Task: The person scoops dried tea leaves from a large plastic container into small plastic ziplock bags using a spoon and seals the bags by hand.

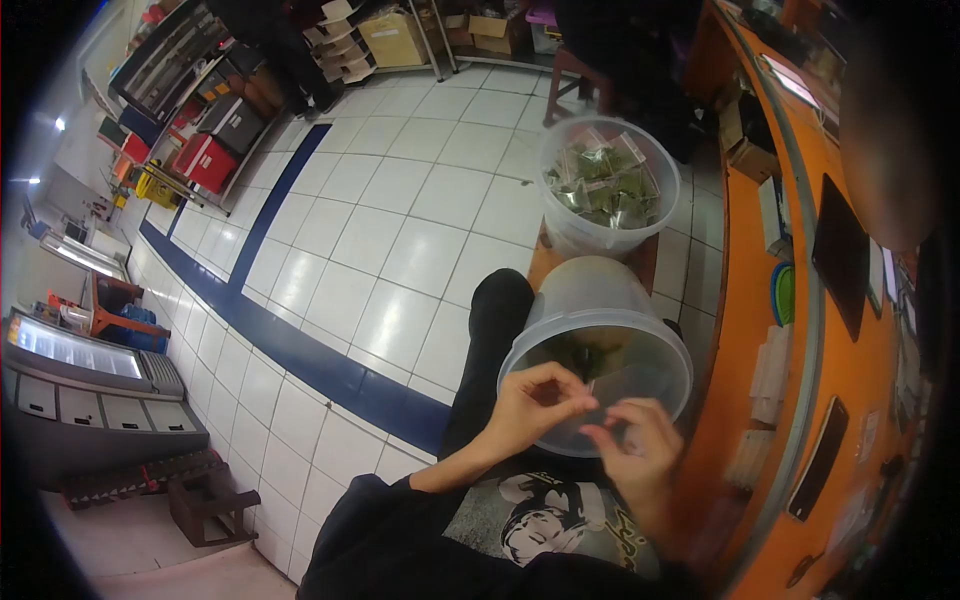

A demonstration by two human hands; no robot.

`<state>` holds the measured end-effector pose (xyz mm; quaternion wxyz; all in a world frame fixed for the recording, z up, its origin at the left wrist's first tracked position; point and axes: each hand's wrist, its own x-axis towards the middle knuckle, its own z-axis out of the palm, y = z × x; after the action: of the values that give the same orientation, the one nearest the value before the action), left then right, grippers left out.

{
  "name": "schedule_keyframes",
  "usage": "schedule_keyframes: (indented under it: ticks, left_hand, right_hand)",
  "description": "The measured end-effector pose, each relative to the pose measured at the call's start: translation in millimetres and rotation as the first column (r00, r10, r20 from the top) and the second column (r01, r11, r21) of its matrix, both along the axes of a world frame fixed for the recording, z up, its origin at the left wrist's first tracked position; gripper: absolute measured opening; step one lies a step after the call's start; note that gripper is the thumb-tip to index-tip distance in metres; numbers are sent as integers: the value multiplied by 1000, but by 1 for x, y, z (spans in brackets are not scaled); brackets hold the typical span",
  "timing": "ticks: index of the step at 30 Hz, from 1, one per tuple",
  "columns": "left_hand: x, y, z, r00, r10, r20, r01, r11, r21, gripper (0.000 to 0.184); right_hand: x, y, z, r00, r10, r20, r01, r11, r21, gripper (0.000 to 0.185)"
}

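Observation:
Both hands are over the mouth of a translucent tub (600, 290), which is tipped toward me and has some dark green leaves (590, 352) inside. My left hand (540, 405) has its thumb and forefinger pinched together; whatever is between them is too small to name. Just to its right, my right hand (640, 440) is curled, its thumb apart from the forefinger, slightly blurred, and nothing shows between them. Beyond the tipped tub stands a second translucent tub (590, 235), upright, holding several clear packets of green leaves (610, 180).
An orange counter (800, 300) runs along the right, with a phone (818, 458) and a dark tablet-like panel (840, 258) on it. Two people in dark clothes (275, 50) stand or sit at the back. A red box (205, 163) is on the left rack, and a dark stool (212, 508) stands lower left.

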<state>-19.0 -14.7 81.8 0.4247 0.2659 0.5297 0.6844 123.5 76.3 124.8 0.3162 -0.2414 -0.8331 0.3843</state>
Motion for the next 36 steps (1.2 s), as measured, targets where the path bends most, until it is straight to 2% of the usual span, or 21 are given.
schedule_keyframes:
  ticks: [1, 3, 5, 7, 10, 14, 16, 17, 19, 22, 23, 26, 27, 28, 30, 32, 33, 34, 35, 36]
  left_hand:
    - [2, 0, -1, 1000, -2, 0, 2, 1000, 2, 13]
    - [6, 0, -2, 1000, -7, -7, 7, 1000, -1, 16]
    - [5, 0, -3, 999, -5, 35, 5, 1000, 4, 17]
    - [2, -1, -8, 994, -23, 105, 22, 1000, 12, 17]
    - [0, 0, -13, 999, -15, 44, 14, 1000, 16, 16]
    - [4, 4, -10, 997, -51, 60, 49, 998, 31, 14]
    - [8, 8, -9, 999, -8, -51, 11, 998, 65, 11]
    - [9, 10, -9, 999, -6, -52, 9, 998, 64, 11]
    - [12, 14, -9, 998, 22, -65, -17, 997, 75, 11]
    - [21, 14, -14, 991, -18, -134, 20, 1000, 15, 14]
    - [20, 16, -17, 990, -20, -136, 23, 1000, 16, 14]
    - [14, 19, -20, 983, 46, -178, -54, 998, -40, 21]
    - [10, 18, -17, 906, 75, -417, -117, 990, -76, 25]
    - [8, 17, -14, 770, 86, -632, -187, 978, -95, 29]
    - [11, 18, -11, 801, 50, -596, -162, 977, -137, 34]
    - [8, 21, -9, 829, 9, -559, -127, 976, -174, 40]
    - [3, 23, -8, 686, -37, -726, -34, 996, -82, 45]
    - [-2, 23, -7, 508, -50, -860, 78, 997, -12, 50]
    - [-3, 21, -3, 510, -52, -859, 80, 997, -13, 50]
    - [-3, 18, 4, 405, -129, -905, 161, 985, -68, 57]
  right_hand:
    - [-4, -1, -11, 1000, -2, 0, 2, 1000, 2, 34]
    - [-11, 0, -28, 992, 35, -124, -31, 999, 33, 40]
    - [-12, -2, -26, 995, 33, -89, -34, 999, -15, 42]
    - [-15, -2, -26, 993, 89, -80, -88, 996, 16, 35]
    - [-14, 4, -26, 990, 122, -67, -123, 992, -9, 25]
    - [-8, 12, -26, 988, 142, -61, -148, 985, -91, 19]
    - [-7, 11, -29, 998, 51, -26, -52, 998, -47, 18]
    - [-8, 11, -32, 998, 53, -27, -54, 997, -47, 18]
    - [-10, 10, -40, 982, -158, -106, 173, 973, 152, 17]
    - [-10, 20, -35, 965, -245, -93, 258, 950, 175, 17]
    - [-12, 18, -35, 964, -247, -96, 261, 949, 175, 17]
    - [-15, 15, -43, 993, -92, -75, 98, 992, 84, 17]
    - [-13, 15, -43, 993, -91, -74, 97, 992, 83, 17]
    - [-11, 15, -43, 995, -87, -39, 91, 988, 124, 16]
    - [-9, 14, -45, 996, -85, -5, 84, 983, 165, 16]
    - [-8, 13, -51, 998, -7, 65, -8, 972, 235, 16]
    - [-5, 16, -54, 998, -10, 66, -5, 972, 235, 16]
    - [1, 22, -58, 996, 38, 75, -47, 990, 131, 17]
    - [5, 25, -59, 993, 87, 80, -89, 996, 25, 18]
    - [6, 25, -57, 993, 85, 84, -87, 996, 23, 18]
